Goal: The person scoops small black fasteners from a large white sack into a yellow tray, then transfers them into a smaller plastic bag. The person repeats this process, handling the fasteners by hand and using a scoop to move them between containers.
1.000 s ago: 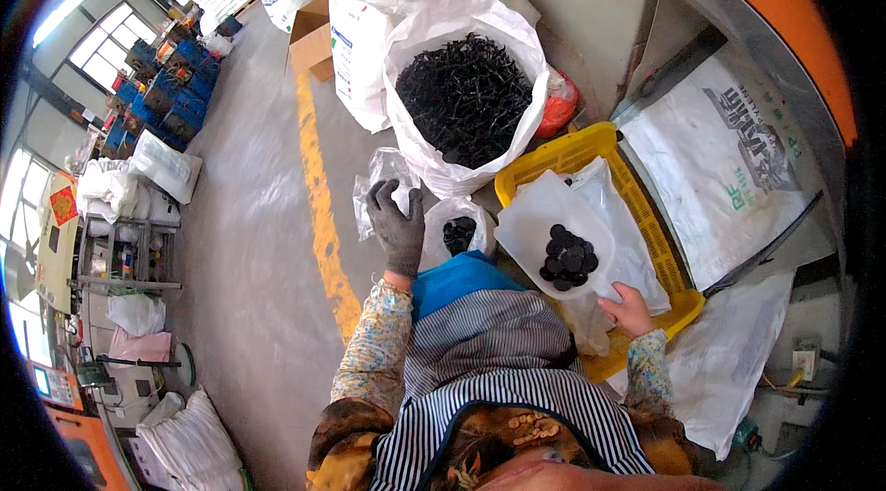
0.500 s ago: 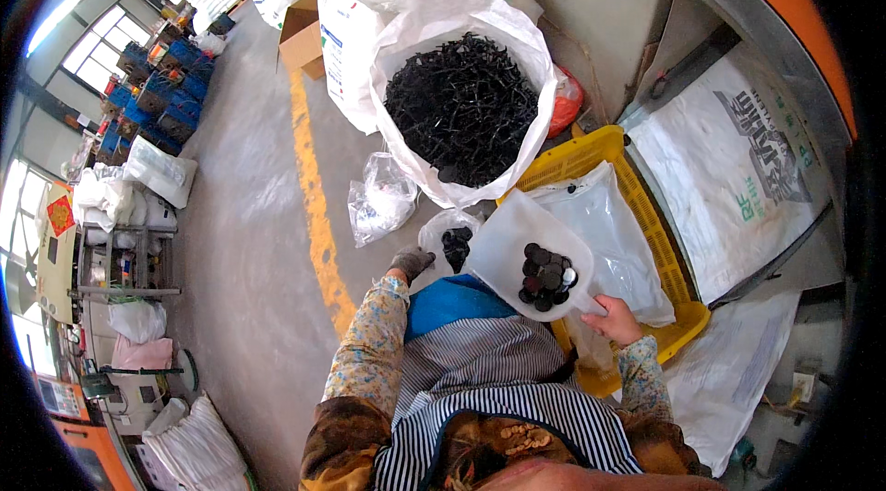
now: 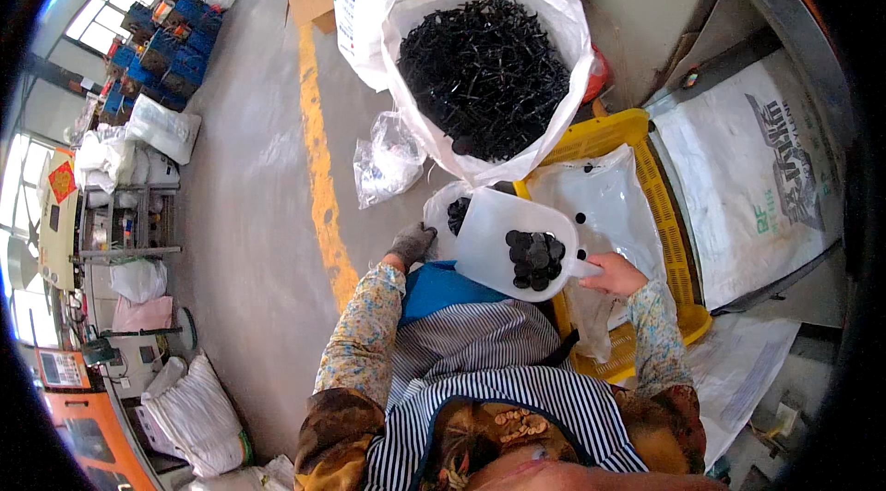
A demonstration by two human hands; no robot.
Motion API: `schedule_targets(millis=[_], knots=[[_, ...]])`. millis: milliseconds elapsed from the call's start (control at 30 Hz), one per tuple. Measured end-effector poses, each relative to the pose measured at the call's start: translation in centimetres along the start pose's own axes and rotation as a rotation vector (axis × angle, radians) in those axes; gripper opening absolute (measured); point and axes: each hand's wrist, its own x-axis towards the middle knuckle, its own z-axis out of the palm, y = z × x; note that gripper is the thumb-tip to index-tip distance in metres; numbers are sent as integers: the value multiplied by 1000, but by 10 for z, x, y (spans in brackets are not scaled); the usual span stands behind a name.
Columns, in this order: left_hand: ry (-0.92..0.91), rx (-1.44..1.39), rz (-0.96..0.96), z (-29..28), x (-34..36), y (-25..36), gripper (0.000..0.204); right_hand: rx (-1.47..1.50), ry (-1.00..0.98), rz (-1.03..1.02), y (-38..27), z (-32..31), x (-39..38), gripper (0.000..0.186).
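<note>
My right hand (image 3: pixel 616 275) is closed around the short handle of a translucent white scoop (image 3: pixel 484 242). Small black discs (image 3: pixel 535 260) lie piled in the scoop, toward its handle end. The scoop's front edge overlaps a small clear plastic bag (image 3: pixel 436 207) that has black pieces (image 3: pixel 457 212) inside. My left hand (image 3: pixel 412 244), in a grey glove, has its fingers closed at the near left edge of this bag. A blue cloth (image 3: pixel 452 291) lies below the bag, over the lap of my striped apron (image 3: pixel 498 334).
Beyond the scoop stands a big white sack (image 3: pixel 420 136) filled with thin black plastic scraps (image 3: pixel 484 76). To the right is a yellow crate (image 3: pixel 678 246) with a pale plastic liner (image 3: pixel 600 186) and a few loose discs. Another clear bag (image 3: pixel 388 163) sits on the floor, near a yellow line (image 3: pixel 318 177).
The scoop has shifted left and slightly away from me, further over the small bag, with the discs still in it. My left hand stays at the bag. The head view has shifted.
</note>
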Motion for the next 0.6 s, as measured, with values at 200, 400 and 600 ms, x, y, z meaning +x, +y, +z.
schedule_targets(millis=[200,400,600], knots=[[49,158,124,-3,1,-3,41,-23,-119,48,-25,-23,26,21],[83,-159,11,3,5,-10,34,-321,-196,53,-59,-53,49,27],[36,-29,144,10,14,-27,38,-368,-258,149,-105,-60,66,32]])
